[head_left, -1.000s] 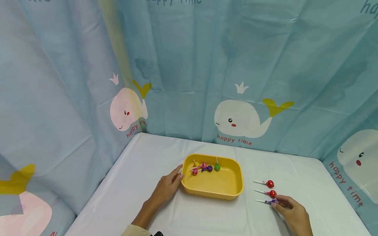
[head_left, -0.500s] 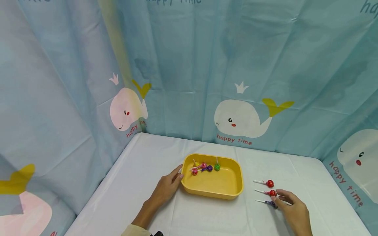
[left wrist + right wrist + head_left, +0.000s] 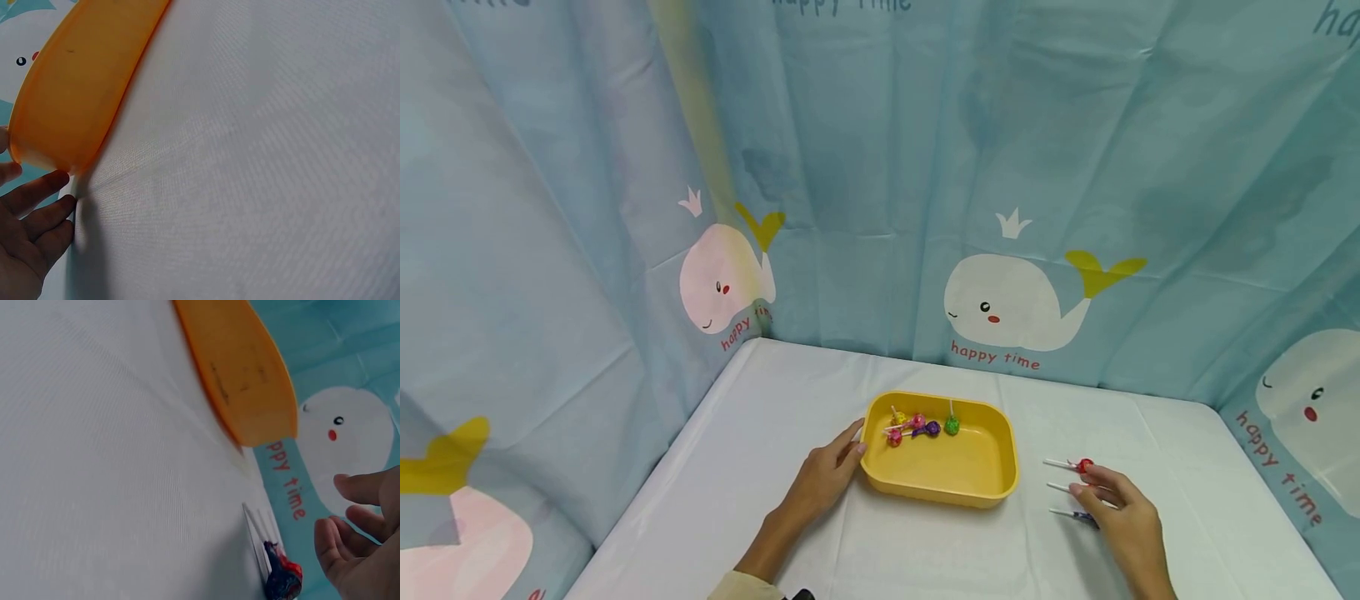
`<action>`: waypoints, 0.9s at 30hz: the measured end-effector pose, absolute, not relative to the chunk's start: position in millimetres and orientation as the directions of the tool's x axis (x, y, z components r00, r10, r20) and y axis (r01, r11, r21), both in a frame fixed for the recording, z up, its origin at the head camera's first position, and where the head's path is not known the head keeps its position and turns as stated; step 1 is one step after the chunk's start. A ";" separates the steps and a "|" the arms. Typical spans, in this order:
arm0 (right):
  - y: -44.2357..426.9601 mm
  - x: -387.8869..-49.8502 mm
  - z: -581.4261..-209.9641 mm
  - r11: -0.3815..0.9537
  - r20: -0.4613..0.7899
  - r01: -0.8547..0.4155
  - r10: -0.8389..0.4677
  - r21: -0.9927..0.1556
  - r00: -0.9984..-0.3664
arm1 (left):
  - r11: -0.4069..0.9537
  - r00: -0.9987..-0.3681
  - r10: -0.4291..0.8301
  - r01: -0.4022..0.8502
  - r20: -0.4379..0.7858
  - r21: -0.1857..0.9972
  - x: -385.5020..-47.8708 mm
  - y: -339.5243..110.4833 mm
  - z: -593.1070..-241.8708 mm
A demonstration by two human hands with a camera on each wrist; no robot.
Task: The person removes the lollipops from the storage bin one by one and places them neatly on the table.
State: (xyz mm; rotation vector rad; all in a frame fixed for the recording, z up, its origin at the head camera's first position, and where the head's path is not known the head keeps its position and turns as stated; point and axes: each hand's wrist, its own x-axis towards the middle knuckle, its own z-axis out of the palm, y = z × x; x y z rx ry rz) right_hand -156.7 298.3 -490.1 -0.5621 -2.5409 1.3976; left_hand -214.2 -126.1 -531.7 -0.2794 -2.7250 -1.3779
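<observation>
Touching the left end of the yellow tray (image 3: pixel 962 467) with the left hand (image 3: pixel 822 482), with fairly straight, slightly parted fingers. Poised over the far red lollipop (image 3: pixel 1083 464) and the middle lollipop (image 3: pixel 1060 487) with the right hand (image 3: pixel 1126 518), with bent thumb and fingers apart, apparently pinching nothing; impossible to tell if in contact. Just nearer: the dark blue lollipop (image 3: pixel 1083 517). Three in all there, right of the tray.

Likely light, hard and stiff-sticked, in slick, crinkly wrappers; apt to roll, perhaps to crack if dropped. Best pinched on the ball or just below it.

Inside the one tray, five: one yellow lollipop (image 3: pixel 901 418), one far pink lollipop (image 3: pixel 918 422), one near pink lollipop (image 3: pixel 894 437), one purple lollipop (image 3: pixel 932 428), one green lollipop (image 3: pixel 952 425).

Beneath, one white tablecloth (image 3: pixel 790 392); beyond, blue curtain (image 3: pixel 865 167) with four printed whales (image 3: pixel 1015 308), two cut off by the picture's edge.
</observation>
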 end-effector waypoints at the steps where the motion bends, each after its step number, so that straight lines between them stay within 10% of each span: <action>1: 296.3 -157.0 -490.0 0.477 -0.015 0.226 0.405 -0.850 -0.914 | 0.579 -0.980 0.129 0.197 0.149 0.791 -214.0 -126.0 -531.9; 27: 239.4 -182.7 -478.5 0.360 0.021 0.083 0.276 -0.929 -0.961 | 0.579 -0.977 0.136 0.212 0.164 0.787 -214.0 -125.9 -532.2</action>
